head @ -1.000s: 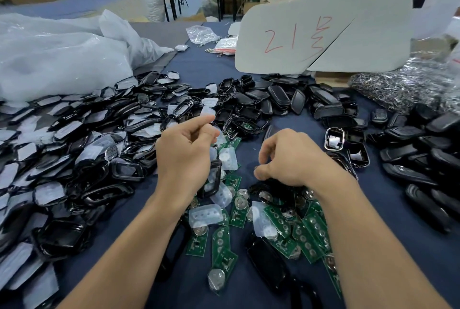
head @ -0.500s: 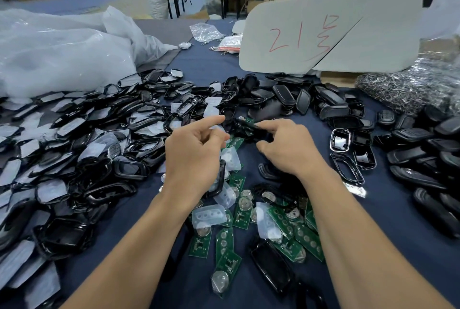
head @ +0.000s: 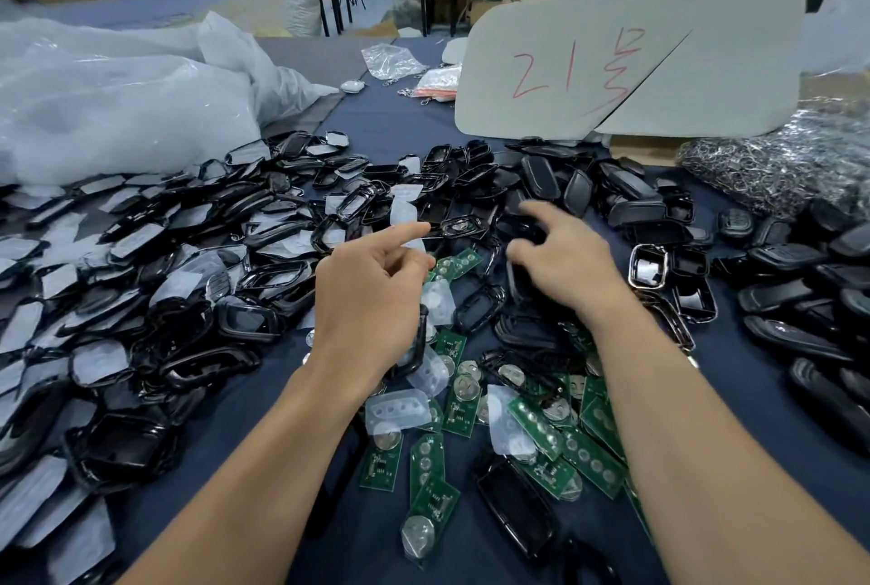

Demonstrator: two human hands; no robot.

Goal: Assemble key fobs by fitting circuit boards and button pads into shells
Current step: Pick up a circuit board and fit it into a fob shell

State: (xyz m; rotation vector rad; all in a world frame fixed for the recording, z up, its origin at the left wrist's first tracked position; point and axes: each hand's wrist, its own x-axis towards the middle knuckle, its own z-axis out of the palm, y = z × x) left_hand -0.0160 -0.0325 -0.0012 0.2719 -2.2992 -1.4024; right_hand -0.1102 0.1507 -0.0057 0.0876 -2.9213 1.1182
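One shell in hand: the left hand (head: 372, 302) grips a black shell frame (head: 418, 349) in its curled lower fingers, forefinger straight, above the middle of the table (head: 400, 132).
Right hand (head: 569, 264): reaches into the black shells (head: 541, 179) beyond, forefinger out; it is blurred, so I cannot tell whether it grasps anything.
Loose parts: green circuit boards (head: 459, 410) and clear button pads (head: 398, 410) lie scattered just below both hands.
Progress: judged early; no closed fob can be picked out, and a board and pad have yet to go into the held frame.
Left to do: heaps of frames (head: 245, 321) and back covers (head: 777, 292) wait on either side.
Hidden: the left hand covers the frame's inside; the lower-left frames are cut off by the picture's edge.
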